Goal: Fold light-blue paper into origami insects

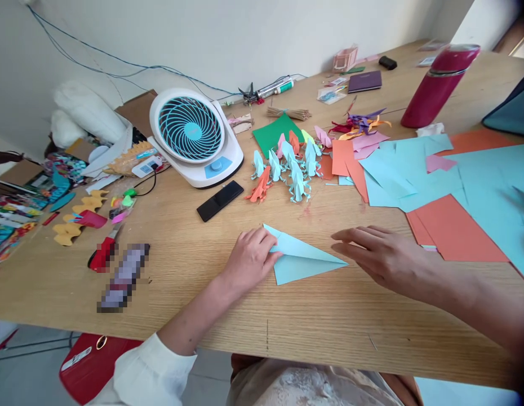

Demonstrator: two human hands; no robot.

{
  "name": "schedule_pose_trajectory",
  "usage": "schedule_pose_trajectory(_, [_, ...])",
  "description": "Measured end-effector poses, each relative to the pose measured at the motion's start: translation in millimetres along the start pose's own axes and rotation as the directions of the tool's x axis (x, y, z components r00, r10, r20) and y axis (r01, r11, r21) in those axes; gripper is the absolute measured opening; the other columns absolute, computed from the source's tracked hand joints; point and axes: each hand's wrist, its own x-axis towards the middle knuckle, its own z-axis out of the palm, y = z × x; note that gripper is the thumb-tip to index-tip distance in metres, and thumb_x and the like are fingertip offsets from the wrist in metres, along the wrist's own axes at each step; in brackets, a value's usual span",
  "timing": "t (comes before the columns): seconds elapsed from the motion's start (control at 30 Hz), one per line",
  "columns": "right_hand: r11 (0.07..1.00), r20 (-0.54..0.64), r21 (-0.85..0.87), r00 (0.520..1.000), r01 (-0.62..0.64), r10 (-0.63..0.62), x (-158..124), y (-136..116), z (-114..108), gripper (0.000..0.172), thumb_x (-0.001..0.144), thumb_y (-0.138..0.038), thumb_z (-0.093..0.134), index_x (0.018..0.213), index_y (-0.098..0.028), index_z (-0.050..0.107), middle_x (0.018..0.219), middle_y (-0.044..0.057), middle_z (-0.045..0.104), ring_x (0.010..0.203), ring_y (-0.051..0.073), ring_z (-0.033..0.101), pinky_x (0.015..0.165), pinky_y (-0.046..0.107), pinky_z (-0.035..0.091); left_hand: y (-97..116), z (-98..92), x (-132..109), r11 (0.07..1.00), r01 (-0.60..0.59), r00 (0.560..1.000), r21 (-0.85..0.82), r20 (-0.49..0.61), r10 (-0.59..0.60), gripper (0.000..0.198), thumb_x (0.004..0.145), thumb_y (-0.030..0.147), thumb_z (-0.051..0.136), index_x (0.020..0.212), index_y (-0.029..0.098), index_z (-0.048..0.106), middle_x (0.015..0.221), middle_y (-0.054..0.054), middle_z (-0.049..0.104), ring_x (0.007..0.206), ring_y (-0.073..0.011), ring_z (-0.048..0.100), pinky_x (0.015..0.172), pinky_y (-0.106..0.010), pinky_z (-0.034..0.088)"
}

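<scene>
A light blue sheet folded into a long kite-like point [302, 258] lies flat on the wooden table [194, 254] in front of me. My left hand [250, 260] rests on its left end, fingers curled and pressing the fold down. My right hand [380, 255] hovers just right of the paper's pointed tip, fingers stretched out flat and together, holding nothing.
Several folded paper figures in blue, orange and pink [287, 166] stand behind the sheet. Loose blue and orange sheets [435, 186] cover the right side. A small desk fan [194, 135], a black phone [220, 200], a red bottle [439, 84] and red-handled scissors [103, 254] are around.
</scene>
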Motion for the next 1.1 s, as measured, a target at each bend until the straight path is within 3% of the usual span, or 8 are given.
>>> schedule_pose_trajectory(0.1, [1.000, 0.038, -0.024, 0.999, -0.006, 0.007, 18.6, -5.3, 1.8, 0.038, 0.092, -0.005, 0.040, 0.120, -0.019, 0.062, 0.120, 0.013, 0.064, 0.098, 0.023, 0.066, 0.080, 0.038, 0.054, 0.4, -1.7, 23.3, 0.998, -0.024, 0.998, -0.059, 0.049, 0.027, 0.043, 0.085, 0.045, 0.066, 0.119, 0.019, 0.059, 0.118, -0.010, 0.059, 0.110, -0.0262, 0.053, 0.093, -0.043, 0.044])
schedule_pose_trajectory(0.3, [0.995, -0.001, 0.061, 0.997, -0.073, 0.073, 14.9, 0.1, 15.5, 0.032, 0.096, -0.009, 0.039, 0.116, -0.018, 0.062, 0.116, 0.012, 0.064, 0.096, 0.021, 0.066, 0.079, 0.034, 0.054, -3.6, -4.5, 47.5, 0.991, 0.014, 0.963, -0.135, 0.269, 0.023, 0.035, 0.080, 0.036, 0.074, 0.109, 0.023, 0.060, 0.114, -0.005, 0.060, 0.111, -0.0251, 0.053, 0.091, -0.040, 0.038])
schedule_pose_trajectory(0.57, [0.966, 0.019, 0.177, 0.982, -0.186, 0.186, 8.2, 4.8, 15.8, 0.031, 0.098, -0.013, 0.038, 0.116, -0.019, 0.062, 0.117, 0.012, 0.063, 0.095, 0.021, 0.066, 0.079, 0.034, 0.054, 3.8, -13.8, 45.9, 0.988, 0.100, 0.919, -0.117, 0.393, -0.047, 0.035, 0.068, 0.040, 0.082, 0.083, 0.019, 0.058, 0.096, -0.002, 0.059, 0.096, -0.0228, 0.054, 0.082, -0.034, 0.036])
schedule_pose_trajectory(0.77, [0.855, -0.023, 0.382, 0.922, -0.349, 0.387, 12.4, 3.4, 18.1, 0.027, 0.099, -0.025, 0.042, 0.116, -0.020, 0.062, 0.112, 0.011, 0.066, 0.093, 0.020, 0.066, 0.078, 0.035, 0.054, -3.0, -21.7, 38.9, 0.898, 0.231, 0.891, -0.375, 0.452, -0.040, 0.015, 0.074, 0.026, 0.074, 0.083, 0.019, 0.064, 0.079, 0.003, 0.065, 0.076, -0.0150, 0.058, 0.067, -0.026, 0.036])
schedule_pose_trajectory(0.87, [0.621, -0.016, 0.639, 0.799, -0.454, 0.602, 20.3, 6.5, 16.2, 0.034, 0.097, -0.042, 0.048, 0.124, -0.023, 0.057, 0.113, 0.010, 0.068, 0.097, 0.022, 0.067, 0.078, 0.035, 0.056, -9.8, -27.5, 39.8, 0.781, 0.315, 0.907, -0.539, 0.414, -0.080, 0.017, 0.075, 0.033, 0.071, 0.073, 0.018, 0.064, 0.069, 0.004, 0.061, 0.066, -0.0129, 0.053, 0.060, -0.024, 0.034])
schedule_pose_trajectory(0.97, [0.322, 0.094, 0.830, 0.683, -0.455, 0.724, 36.7, 6.6, 7.2, 0.047, 0.093, -0.055, 0.051, 0.129, -0.026, 0.055, 0.119, 0.010, 0.068, 0.110, 0.025, 0.064, 0.086, 0.037, 0.055, -8.2, -25.9, 43.1, 0.528, 0.357, 0.934, -0.771, 0.299, -0.195, 0.028, 0.074, 0.043, 0.073, 0.075, 0.016, 0.064, 0.071, 0.003, 0.061, 0.066, -0.0121, 0.053, 0.060, -0.023, 0.037])
schedule_pose_trajectory(1.03, [0.199, 0.179, 0.874, 0.675, -0.443, 0.716, 50.8, 1.7, 1.7, 0.050, 0.090, -0.059, 0.054, 0.129, -0.028, 0.056, 0.122, 0.010, 0.067, 0.113, 0.026, 0.062, 0.090, 0.039, 0.053, -0.5, -18.1, 45.7, 0.261, 0.334, 0.928, -0.906, 0.266, -0.262, 0.036, 0.070, 0.046, 0.077, 0.086, 0.016, 0.066, 0.081, 0.000, 0.065, 0.069, -0.0132, 0.057, 0.064, -0.024, 0.042])
schedule_pose_trajectory(1.1, [0.134, 0.240, 0.895, 0.712, -0.425, 0.660, 64.1, -5.9, 1.5, 0.053, 0.085, -0.059, 0.061, 0.128, -0.029, 0.058, 0.121, 0.008, 0.068, 0.111, 0.027, 0.063, 0.090, 0.040, 0.053, 10.4, -5.8, 47.8, 0.024, 0.317, 0.901, -0.948, 0.294, -0.318, 0.044, 0.067, 0.047, 0.081, 0.093, 0.016, 0.066, 0.087, -0.002, 0.068, 0.072, -0.0146, 0.060, 0.067, -0.026, 0.046])
